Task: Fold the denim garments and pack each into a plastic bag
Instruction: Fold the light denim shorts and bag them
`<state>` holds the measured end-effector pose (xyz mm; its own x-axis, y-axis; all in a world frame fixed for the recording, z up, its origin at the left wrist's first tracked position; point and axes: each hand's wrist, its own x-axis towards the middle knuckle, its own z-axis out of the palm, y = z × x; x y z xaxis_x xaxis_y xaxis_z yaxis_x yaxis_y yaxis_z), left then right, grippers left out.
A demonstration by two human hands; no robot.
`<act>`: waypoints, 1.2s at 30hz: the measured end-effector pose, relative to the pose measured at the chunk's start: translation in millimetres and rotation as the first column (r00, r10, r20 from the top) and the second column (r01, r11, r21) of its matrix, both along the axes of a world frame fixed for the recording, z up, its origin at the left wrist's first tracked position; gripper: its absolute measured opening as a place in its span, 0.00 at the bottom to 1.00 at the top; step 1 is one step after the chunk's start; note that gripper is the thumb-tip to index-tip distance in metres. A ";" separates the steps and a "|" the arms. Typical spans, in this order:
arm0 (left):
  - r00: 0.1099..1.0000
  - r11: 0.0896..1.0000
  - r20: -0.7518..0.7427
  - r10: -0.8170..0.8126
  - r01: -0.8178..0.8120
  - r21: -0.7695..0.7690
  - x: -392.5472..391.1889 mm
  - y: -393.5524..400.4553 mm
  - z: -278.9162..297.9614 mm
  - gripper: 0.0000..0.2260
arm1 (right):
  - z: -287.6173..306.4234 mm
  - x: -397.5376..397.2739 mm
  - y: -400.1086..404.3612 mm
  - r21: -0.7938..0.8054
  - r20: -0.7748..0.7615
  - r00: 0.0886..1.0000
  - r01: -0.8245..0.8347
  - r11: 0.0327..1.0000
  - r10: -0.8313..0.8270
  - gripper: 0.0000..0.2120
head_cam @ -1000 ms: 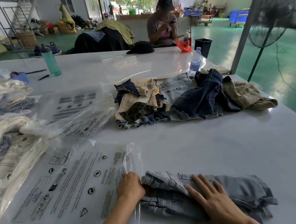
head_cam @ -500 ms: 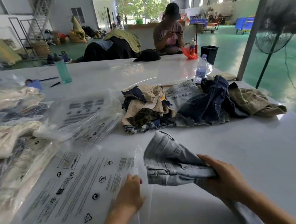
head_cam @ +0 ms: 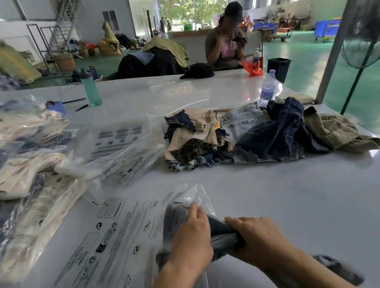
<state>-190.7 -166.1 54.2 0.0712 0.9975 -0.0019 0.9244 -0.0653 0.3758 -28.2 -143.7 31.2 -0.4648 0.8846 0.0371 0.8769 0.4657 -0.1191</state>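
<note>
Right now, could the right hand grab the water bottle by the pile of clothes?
Probably not. The right hand is busy gripping the grey denim going into the plastic bag. The water bottle stands far across the table, behind the clothes pile.

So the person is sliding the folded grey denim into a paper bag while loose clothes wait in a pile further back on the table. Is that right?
Not quite. The bag is clear printed plastic, not paper. The head view shows the left hand at its opening and the right hand pushing the folded grey denim in. The pile of loose clothes does wait further back on the table.
</note>
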 end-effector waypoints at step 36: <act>0.986 0.971 -0.064 -0.152 0.137 -0.195 18.7 -7.4 -2.7 0.32 | -35.8 -51.4 -10.5 -0.789 -0.612 0.237 -0.254 0.560 -0.755 0.06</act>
<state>-172.0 -173.5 51.5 0.2063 0.9576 -0.2012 0.9374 -0.1345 0.3212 -79.6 -154.2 -4.6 -0.3001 0.8587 -0.4154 -0.0222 -0.4417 -0.8969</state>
